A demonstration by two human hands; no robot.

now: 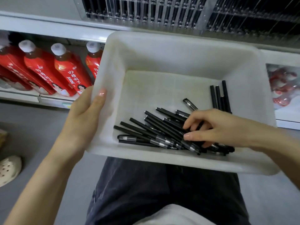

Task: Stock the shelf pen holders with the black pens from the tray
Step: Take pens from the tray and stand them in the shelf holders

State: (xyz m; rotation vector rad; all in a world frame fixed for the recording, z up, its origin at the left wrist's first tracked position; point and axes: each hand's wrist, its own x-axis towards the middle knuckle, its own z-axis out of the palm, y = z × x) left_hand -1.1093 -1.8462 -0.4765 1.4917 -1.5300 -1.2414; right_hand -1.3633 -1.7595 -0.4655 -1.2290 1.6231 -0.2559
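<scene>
A white plastic tray (178, 51) rests over my lap. In its near right part lies a heap of several black pens (146, 129), and a few more pens (219, 96) lean against the right wall. My left hand (86, 114) grips the tray's left rim, thumb over the edge. My right hand (215, 127) reaches into the heap with fingers curled around some of the pens. Clear pen holders (146, 12) filled with black pens line the shelf above the tray.
Red juice bottles (65, 69) with white caps stand on a lower shelf at the left. A packet of red and white items (284, 85) lies on the shelf at the right. A white shoe (8, 169) stands on the grey floor at the left.
</scene>
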